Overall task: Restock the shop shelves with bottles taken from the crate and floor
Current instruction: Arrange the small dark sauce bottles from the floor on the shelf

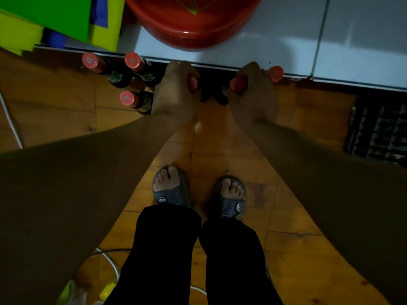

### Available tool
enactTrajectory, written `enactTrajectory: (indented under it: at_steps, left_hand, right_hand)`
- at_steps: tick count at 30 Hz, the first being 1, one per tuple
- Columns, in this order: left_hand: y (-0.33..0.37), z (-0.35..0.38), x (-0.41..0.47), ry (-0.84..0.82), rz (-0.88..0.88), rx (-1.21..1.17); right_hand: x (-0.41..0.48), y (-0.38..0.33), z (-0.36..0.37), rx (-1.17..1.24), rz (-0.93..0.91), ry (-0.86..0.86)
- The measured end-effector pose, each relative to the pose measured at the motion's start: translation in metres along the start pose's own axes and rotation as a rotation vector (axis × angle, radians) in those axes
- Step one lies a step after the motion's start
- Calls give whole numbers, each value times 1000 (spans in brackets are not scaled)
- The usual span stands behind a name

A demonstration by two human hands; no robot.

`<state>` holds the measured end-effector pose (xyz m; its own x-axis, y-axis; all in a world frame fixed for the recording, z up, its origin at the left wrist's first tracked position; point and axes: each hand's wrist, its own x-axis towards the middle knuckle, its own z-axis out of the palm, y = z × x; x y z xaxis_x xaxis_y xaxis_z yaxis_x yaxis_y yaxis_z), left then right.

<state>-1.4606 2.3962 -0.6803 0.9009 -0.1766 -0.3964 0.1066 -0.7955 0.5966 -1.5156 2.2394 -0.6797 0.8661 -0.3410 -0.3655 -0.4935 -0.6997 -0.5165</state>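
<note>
Down at the edge of the wooden plank floor (220, 150), the left hand (174, 91) curls round a dark glass bottle with a red cap (193, 83). The right hand (253, 93) grips another red-capped bottle (239, 85), with a third cap (276, 73) showing beside its fingers. Three matching bottles (132, 62) stand just left. Off right, a dark gridded crate (378, 133) has unreadable contents, and a round red plastic basin (193, 29) sits beyond.

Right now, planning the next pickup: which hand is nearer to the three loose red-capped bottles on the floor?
Left. The left hand, gripping one bottle, is just beside the three loose bottles; the right hand, gripping other bottles, is beyond it, farther away.
</note>
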Motion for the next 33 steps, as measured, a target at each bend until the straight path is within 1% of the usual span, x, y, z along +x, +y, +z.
enactTrajectory:
  at_steps: [2,4,8,10,15,17,21,25,29,33]
  left_hand:
    - [4,-11,-14,4,-2,-27]
    - [17,-30,-29,10,21,-39]
    - [43,-72,-64,3,23,-80]
    - [60,-100,-87,7,15,-111]
    - [126,-187,-147,99,61,-170]
    - [156,-225,-172,123,77,-201]
    - [217,-303,-214,228,95,-261]
    - [273,-379,-247,296,152,-262]
    - [321,-451,-274,314,216,-266]
    - [370,-514,-299,399,284,-287]
  right_hand:
    - [-12,-7,-13,67,-17,27]
    - [-27,-18,-33,83,-63,37]
    - [-62,-47,-79,100,-94,-8]
    - [-83,-68,-110,118,-99,-31]
    - [-135,-136,-202,135,-128,-34]
    - [-157,-167,-241,147,-159,-14]
    - [-195,-230,-320,214,-222,34]
    - [-223,-285,-391,251,-324,135]
    - [-242,-335,-459,214,-408,203]
    - [-263,-381,-524,218,-516,258]
